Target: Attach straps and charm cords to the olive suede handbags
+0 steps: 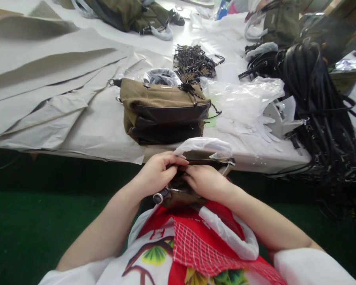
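An olive-brown bag point(178, 194) with a zipper and a metal ring rests on my lap, just below the table's edge. My left hand point(158, 171) grips its upper left side, fingers curled over the opening. My right hand point(204, 182) is closed on the bag's right side, fingers tucked in by the zipper. A clear plastic wrap point(203, 147) covers the bag's handle above both hands. A second olive bag point(163, 111) with dark trim lies on the table straight ahead.
Grey paper sheets point(47, 87) cover the table's left. A pile of dark metal chains point(194, 63) and clear plastic bags point(243, 99) lie behind the second bag. A thick bundle of black straps point(317, 99) fills the right. More olive bags point(130, 16) sit at the back.
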{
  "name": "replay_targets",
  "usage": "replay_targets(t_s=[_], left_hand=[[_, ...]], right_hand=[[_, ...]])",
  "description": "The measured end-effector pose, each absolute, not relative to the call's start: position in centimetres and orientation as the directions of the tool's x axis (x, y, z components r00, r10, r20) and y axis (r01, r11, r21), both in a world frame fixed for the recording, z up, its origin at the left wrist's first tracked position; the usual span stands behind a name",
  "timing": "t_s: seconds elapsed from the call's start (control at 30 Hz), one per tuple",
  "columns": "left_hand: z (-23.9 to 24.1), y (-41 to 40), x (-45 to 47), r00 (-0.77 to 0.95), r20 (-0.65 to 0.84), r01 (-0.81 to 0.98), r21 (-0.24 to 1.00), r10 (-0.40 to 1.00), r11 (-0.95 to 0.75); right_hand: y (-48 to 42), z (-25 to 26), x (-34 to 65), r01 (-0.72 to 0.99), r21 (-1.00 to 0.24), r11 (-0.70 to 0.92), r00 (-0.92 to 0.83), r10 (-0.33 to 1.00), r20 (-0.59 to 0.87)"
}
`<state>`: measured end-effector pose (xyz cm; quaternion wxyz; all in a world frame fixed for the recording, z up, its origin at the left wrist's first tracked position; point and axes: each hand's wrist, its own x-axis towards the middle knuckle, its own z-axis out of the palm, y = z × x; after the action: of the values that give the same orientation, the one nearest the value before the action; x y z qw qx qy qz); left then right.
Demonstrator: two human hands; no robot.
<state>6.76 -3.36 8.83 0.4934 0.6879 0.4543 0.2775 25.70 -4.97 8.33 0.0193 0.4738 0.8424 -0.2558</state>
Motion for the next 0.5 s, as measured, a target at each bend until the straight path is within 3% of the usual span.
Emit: replay_targets(t_s=[0.1,0.17,0.33,0.43,0.5], left_hand=[[8.7,-3.5,6.8,0.453,-0.076,0.34,0.936,0.888,-0.093],[8.8,-3.6,7.1,0.481,-0.068,0.319,0.942,0.874,-0.102],[9.0,-3.9,7.7,0.505,-0.054,0.294,0.949,0.861,-0.113],[8.8,-4.0,7.6,0.492,-0.059,0.307,0.945,0.869,-0.11],[8.6,-3.9,7.5,0.489,-0.047,0.31,0.943,0.871,-0.123]], right_hand=[[-5.0,7.7,27.1,0.873,-0.453,0.182,-0.359,0.868,-0.343],[-5.1,6.3,27.5,0.847,-0.532,0.02,-0.315,0.824,-0.471],[-5.2,2.7,26.7,0.574,-0.682,-0.453,-0.269,0.683,-0.679],[-5.3,2.4,25.9,0.525,-0.714,-0.463,-0.244,0.722,-0.648],[-5.5,2.9,25.0,0.586,-0.763,-0.274,-0.267,0.823,-0.501]])
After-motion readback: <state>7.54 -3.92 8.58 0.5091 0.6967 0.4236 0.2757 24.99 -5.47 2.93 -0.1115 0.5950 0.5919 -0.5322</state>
